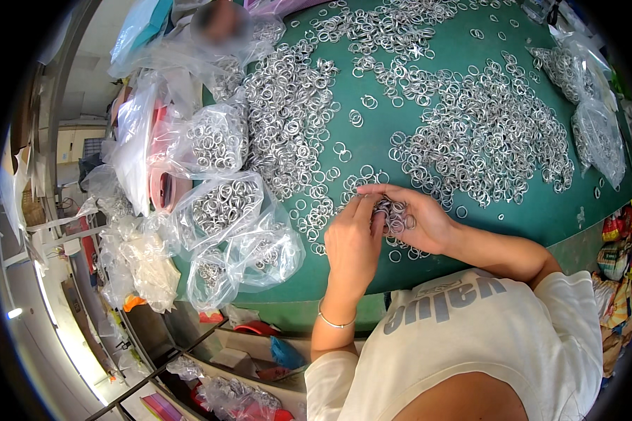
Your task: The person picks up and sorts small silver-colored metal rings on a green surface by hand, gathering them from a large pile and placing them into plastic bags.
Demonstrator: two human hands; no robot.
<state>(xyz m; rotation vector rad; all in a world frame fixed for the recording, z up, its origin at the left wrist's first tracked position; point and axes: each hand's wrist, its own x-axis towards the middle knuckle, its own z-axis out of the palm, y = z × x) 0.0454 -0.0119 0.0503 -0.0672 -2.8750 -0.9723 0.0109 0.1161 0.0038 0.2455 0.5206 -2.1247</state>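
My right hand (428, 223) is cupped with its palm up, its fingers reaching toward my left hand. In its palm lies a small heap of silvery metal rings (395, 215). My left hand (352, 235) comes in from the other side, fingers curled and thumb against the same rings. The two hands meet just above the green tabletop (369, 144). Loose rings (319, 217) are scattered on the table around my left hand. Part of what my left fingers grip is hidden behind them.
A wide pile of rings (488, 133) spreads beyond my right hand; another pile (284, 116) runs along the left. Clear plastic bags of rings (225, 207) line the left edge, with more bags (597, 137) at the right. Below the edge are shelves (225, 344).
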